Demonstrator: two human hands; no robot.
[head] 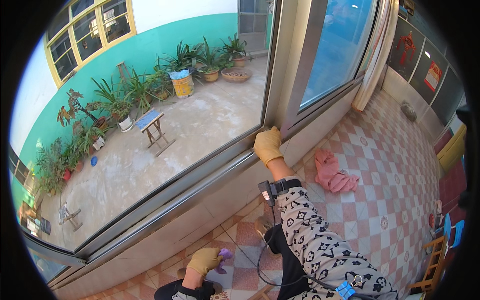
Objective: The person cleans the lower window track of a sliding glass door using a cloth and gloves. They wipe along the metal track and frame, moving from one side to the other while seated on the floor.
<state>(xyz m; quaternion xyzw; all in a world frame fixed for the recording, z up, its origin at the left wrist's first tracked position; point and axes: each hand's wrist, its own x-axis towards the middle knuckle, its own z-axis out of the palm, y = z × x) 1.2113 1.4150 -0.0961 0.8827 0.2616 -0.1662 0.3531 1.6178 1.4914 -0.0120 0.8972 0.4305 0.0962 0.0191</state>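
Note:
My left hand (204, 260), in a tan glove, hangs low over the tiled floor and grips a purple cloth (224, 260). Higher up, my right hand (267, 145) wears a matching glove and rests on the metal window track (210, 170). Its curled fingers touch the corner where the track meets the upright window frame (283, 75). Whatever lies under those fingers is hidden. A large glass pane (210, 123) rises from the track on the left. Right of the upright stands a sash with blue-tinted glass (330, 52).
A crumpled pink cloth (335, 172) lies on the checkered tile floor (375, 210) beside my right arm. A black cable (258, 262) runs from the right wrist strap (279, 187). A curtain (377, 56) hangs at the sash. Beyond the glass are potted plants (140, 90) and a folding stool (152, 125).

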